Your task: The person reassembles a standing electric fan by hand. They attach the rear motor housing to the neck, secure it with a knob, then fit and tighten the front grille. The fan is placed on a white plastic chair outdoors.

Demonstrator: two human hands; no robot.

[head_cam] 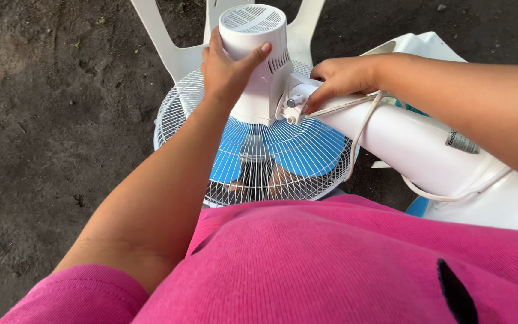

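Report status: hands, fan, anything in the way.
Left hand wrapped on fan motor housing. Right hand pinching neck joint at stand. White cord loops across stand.

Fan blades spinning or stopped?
Stopped. The blue blades show crisp edges through the wire grille, no blur. The left hand grips the motor housing; the right hand is at the neck joint.

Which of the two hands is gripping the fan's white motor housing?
The left hand wraps around the motor housing; the right hand sits at the neck joint instead.
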